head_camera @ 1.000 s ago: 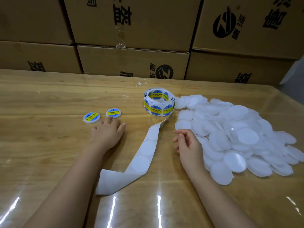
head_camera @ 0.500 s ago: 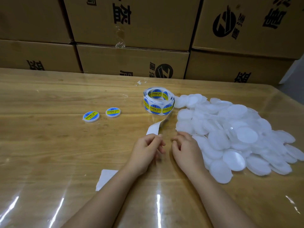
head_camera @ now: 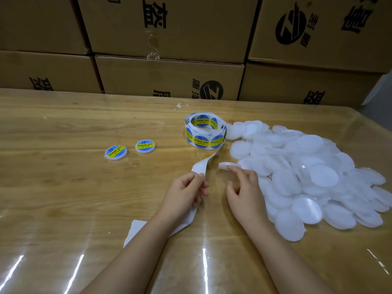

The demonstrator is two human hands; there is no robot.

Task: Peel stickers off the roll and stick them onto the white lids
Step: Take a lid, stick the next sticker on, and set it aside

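Honestly, the strip [head_camera: 204, 166] looked flimsy — left hand [head_camera: 184, 194] pinched its edge; right hand [head_camera: 244, 192] touched a light lid [head_camera: 226, 165], grip unclear.

Sticker roll [head_camera: 205, 132] lies flat beside heaped white lids [head_camera: 307, 172]; 2 labelled lids [head_camera: 116, 152] apart.

glossy film over wood-grain table [head_camera: 63, 187], matt cardboard boxes [head_camera: 169, 77], translucent plastic lids [head_camera: 307, 177], paper sticker roll [head_camera: 204, 132]
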